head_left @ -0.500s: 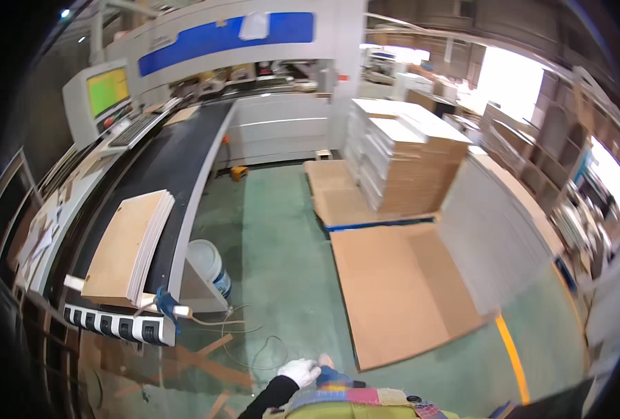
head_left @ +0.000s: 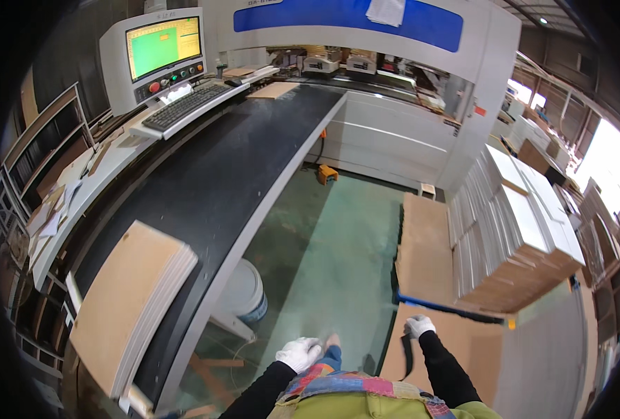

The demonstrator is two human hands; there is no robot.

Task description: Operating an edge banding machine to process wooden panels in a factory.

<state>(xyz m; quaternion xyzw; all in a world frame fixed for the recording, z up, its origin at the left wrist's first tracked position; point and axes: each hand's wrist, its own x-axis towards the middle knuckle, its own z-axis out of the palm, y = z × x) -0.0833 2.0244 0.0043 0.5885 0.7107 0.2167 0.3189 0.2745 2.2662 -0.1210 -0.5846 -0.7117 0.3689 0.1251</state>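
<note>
Stacked wooden panels (head_left: 125,300) lie at eight o'clock on the black-topped desk (head_left: 254,153); at six, the white-gloved left hand (head_left: 299,355), fingers curled — whether grasping cannot be told; between four and five, the right hand (head_left: 419,325), curled above a dark strip (head_left: 408,357) — grip unclear; at three, stacked white boards (head_left: 495,237).

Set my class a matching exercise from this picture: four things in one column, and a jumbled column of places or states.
Column one
1. left hand
2. wooden boards
3. bucket
4. keyboard

Column two
A. stacked on the black work surface
B. just below the lit screen
C. inside a white glove
D. low down, beside the work surface

Right pairs: 1-C, 2-A, 3-D, 4-B.
</note>
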